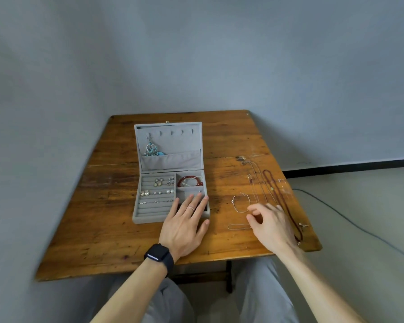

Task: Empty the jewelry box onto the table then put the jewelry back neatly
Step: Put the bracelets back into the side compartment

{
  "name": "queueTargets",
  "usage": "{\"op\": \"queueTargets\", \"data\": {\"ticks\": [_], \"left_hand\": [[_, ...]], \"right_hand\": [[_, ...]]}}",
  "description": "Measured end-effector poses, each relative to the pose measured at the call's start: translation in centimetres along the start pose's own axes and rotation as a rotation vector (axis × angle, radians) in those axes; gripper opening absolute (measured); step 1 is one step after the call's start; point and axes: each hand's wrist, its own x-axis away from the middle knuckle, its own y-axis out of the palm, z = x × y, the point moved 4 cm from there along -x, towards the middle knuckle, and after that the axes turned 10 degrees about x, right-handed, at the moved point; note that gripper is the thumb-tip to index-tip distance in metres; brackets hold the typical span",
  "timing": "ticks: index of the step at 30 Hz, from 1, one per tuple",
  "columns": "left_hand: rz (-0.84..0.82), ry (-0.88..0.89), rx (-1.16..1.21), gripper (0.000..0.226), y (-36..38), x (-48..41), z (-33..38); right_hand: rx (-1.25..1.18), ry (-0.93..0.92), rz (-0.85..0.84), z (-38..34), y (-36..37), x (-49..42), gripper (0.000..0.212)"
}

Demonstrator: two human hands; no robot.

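A grey velvet jewelry box lies open on the wooden table, lid upright. Earrings and rings sit in its ring rolls, a red bead bracelet in its back right compartment, and a turquoise pendant hangs in the lid. My left hand rests flat, fingers straight, over the box's front right corner. My right hand hovers with curled fingers beside a thin bangle; whether it pinches a chain I cannot tell. A dark red bead necklace and thin chains lie at the right.
A small thin chain lies near the table's front edge, left of my right hand. A cable runs over the floor to the right of the table. The wall stands close behind and to the left.
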Motion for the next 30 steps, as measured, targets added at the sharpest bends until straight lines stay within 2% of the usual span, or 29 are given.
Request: {"op": "queueTargets", "data": {"ticks": [2, 6, 11, 15, 18, 19, 23, 27, 30], "left_hand": [[-0.004, -0.008, -0.007, 0.067, 0.2, 0.1, -0.1], [-0.016, 0.004, -0.013, 0.069, 0.0, 0.1, 0.1], [-0.041, -0.019, -0.007, 0.072, -0.5, 0.2, 0.4], [-0.011, -0.072, 0.117, 0.075, -1.7, -0.1, 0.9], [0.033, -0.026, 0.235, 0.074, -3.0, -0.5, 2.6], [0.018, -0.030, 0.300, 0.069, -3.4, -0.7, 3.1], [0.010, -0.114, 0.621, 0.025, -4.7, -1.0, 3.5], [0.026, -0.208, 0.721, 0.017, -5.5, -0.6, 0.9], [0.000, -0.218, 0.675, 0.013, -6.3, -0.7, -1.0]], "right_hand": [[0.019, -0.014, 0.015, -0.2, 0.1, -0.4, 0.021], [0.091, -0.084, 0.032, -0.4, 0.3, -0.9, 0.004], [0.232, -0.218, -0.081, -1.0, 0.9, -1.4, 0.011], [-0.059, -0.197, -0.150, -2.8, -1.1, -1.4, 0.009], [-0.290, -0.178, -0.180, -4.9, -3.0, -1.4, 0.007], [-0.340, -0.182, -0.196, -5.6, -3.4, -1.4, 0.007], [-0.441, -0.173, -0.186, -7.1, -3.8, -1.8, 0.002], [-0.321, -0.212, -0.154, -7.4, -3.4, -2.5, 0.019], [-0.176, -0.291, -0.155, -7.9, -2.4, -2.7, 0.023]]}}
